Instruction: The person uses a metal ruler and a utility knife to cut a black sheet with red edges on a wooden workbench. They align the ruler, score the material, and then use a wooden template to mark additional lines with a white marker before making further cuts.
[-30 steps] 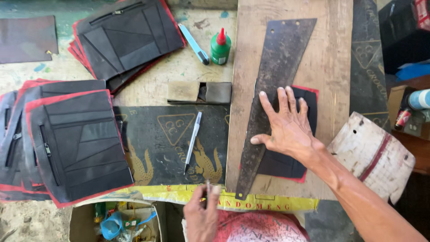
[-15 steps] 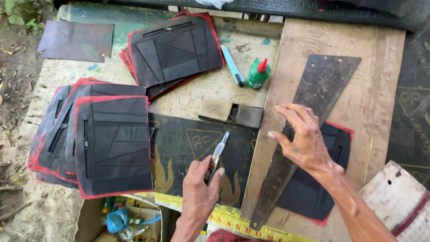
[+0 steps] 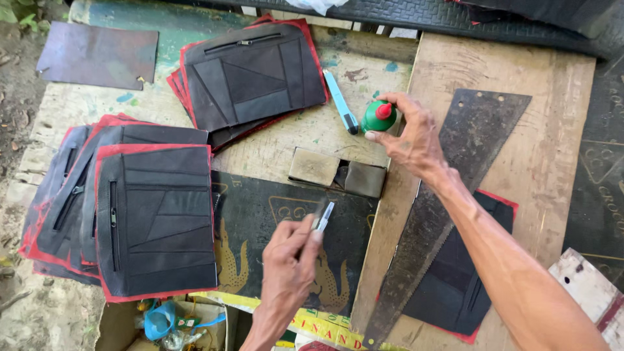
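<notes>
My left hand [image 3: 290,264] holds a silver pen [image 3: 323,218] above the dark printed mat [image 3: 260,221] at the bench's front. My right hand [image 3: 411,138] reaches across to a green glue bottle with a red cap [image 3: 378,116] and its fingers close around it. A light blue utility knife [image 3: 340,102] lies just left of the bottle. Under my right forearm a long dark triangular metal template [image 3: 448,188] lies on a black, red-edged pouch panel [image 3: 455,279] on the wooden board [image 3: 559,143].
A stack of black red-edged zip pouches [image 3: 153,221] sits at the left, another stack [image 3: 253,75] at the back. Two small tan and dark blocks [image 3: 338,172] lie mid-bench. A dark sheet [image 3: 97,55] is at far left, a box of odds and ends [image 3: 169,322] below.
My right hand left the metal template and moved up-left to the glue bottle. My left hand picked the pen up off the mat.
</notes>
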